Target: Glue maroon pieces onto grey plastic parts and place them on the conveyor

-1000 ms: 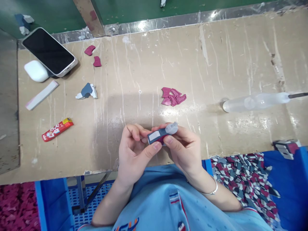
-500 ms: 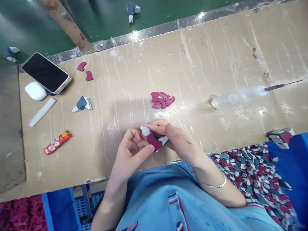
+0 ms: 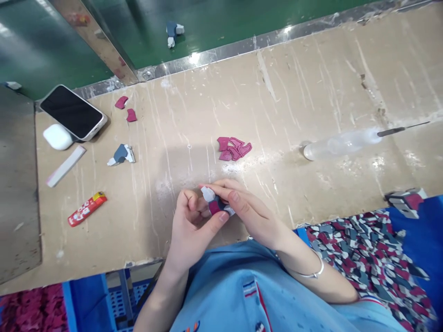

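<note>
Between my two hands is a small plastic part (image 3: pixel 214 205) in white, dark grey and maroon, partly covered by fingers. My left hand (image 3: pixel 194 223) pinches it with the thumb across its maroon face. From the other side my right hand (image 3: pixel 247 205) closes over it, thumb and fingers on its upper right. Just beyond the hands lies a small cluster of maroon pieces (image 3: pixel 233 148). A similar grey and white part (image 3: pixel 122 154) rests to the left on the bench.
At left are a phone (image 3: pixel 74 112), a white case (image 3: pixel 57 137), a pale strip (image 3: pixel 65 166), a red packet (image 3: pixel 87 209) and two maroon pieces (image 3: pixel 131 115). A translucent bottle with a thin nozzle (image 3: pixel 342 143) lies right. A blue bin (image 3: pixel 411 235) holds many coloured parts. Beyond is a green surface (image 3: pixel 221 20).
The right thumb and fingers have shifted left over the part, covering more of its maroon face. A grey and white part on the green surface has moved left. The view has shifted slightly.
</note>
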Tool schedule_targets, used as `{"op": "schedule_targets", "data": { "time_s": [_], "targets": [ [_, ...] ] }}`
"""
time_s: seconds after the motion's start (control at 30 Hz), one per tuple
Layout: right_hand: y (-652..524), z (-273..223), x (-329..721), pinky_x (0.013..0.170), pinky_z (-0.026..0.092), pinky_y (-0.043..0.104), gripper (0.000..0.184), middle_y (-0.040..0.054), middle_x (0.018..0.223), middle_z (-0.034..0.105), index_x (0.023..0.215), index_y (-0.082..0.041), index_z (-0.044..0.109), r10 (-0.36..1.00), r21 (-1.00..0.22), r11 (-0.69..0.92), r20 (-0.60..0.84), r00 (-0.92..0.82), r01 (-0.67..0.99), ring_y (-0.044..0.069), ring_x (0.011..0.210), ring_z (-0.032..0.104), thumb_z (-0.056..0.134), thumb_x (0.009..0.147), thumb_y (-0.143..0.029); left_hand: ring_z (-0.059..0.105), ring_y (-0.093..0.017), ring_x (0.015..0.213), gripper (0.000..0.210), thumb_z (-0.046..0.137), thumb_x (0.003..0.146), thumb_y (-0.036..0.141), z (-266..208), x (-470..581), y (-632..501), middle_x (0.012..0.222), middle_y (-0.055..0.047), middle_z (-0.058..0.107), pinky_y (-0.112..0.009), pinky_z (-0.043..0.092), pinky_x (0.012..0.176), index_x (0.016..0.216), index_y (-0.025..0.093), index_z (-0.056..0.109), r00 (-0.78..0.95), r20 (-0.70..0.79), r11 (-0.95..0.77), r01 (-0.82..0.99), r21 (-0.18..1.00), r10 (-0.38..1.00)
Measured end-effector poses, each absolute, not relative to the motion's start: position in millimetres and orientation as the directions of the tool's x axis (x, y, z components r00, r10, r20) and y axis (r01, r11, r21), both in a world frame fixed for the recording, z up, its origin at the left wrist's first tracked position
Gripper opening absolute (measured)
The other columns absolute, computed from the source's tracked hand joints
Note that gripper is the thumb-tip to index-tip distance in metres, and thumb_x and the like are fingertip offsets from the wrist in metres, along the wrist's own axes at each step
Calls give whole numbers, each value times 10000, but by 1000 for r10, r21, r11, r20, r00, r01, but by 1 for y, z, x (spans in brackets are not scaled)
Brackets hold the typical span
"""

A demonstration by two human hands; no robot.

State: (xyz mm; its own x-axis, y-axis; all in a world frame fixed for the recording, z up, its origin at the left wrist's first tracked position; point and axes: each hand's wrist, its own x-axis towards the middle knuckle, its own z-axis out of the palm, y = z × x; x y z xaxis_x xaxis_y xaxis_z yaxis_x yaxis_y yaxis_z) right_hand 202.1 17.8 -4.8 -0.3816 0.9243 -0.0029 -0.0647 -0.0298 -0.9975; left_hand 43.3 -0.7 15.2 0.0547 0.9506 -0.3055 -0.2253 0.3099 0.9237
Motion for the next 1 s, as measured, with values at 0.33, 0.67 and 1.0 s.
{"op": "schedule_targets", "data": {
  "time_s": [0.33, 0.67, 1.0],
  "targets": [
    [24, 0, 228, 911, 688, 360, 211, 78, 1084, 819, 1147, -314, 869, 980, -994, 110, 106, -170, 11, 229, 1024, 796, 737, 1044, -442, 794, -243, 1137, 237, 607, 1086, 310, 18, 7, 29, 1282, -93, 756, -355, 681, 883, 1294, 293, 495, 436, 277, -489, 508, 709, 856],
    [-21, -59, 339, 842, 604, 434, 349, 94, 1066, 850, 1212, -254, 820, 891, -554, 48, 400, 216, 831, 279, 925, 779, 557, 1115, -461, 543, -414, 1498, 395, 683, 1041, 287, 20, 11, 312, 1570, -230, 602, -682, 401, 1259, 1395, 113, 657, 148, 235, -222, 918, 328, 961],
    [-31, -29, 336, 641, 550, 340, 188, 40, 794, 778, 998, -237, 820, 598, -583, 178, 704, 383, 793, 197, 679, 704, 644, 1031, -179, 735, -302, 1116, 449, 720, 939, 590, 44, -9, 364, 898, -28, 682, -470, 560, 946, 808, 167, 641, 126, 364, -277, 873, 401, 923]
  ]
}}
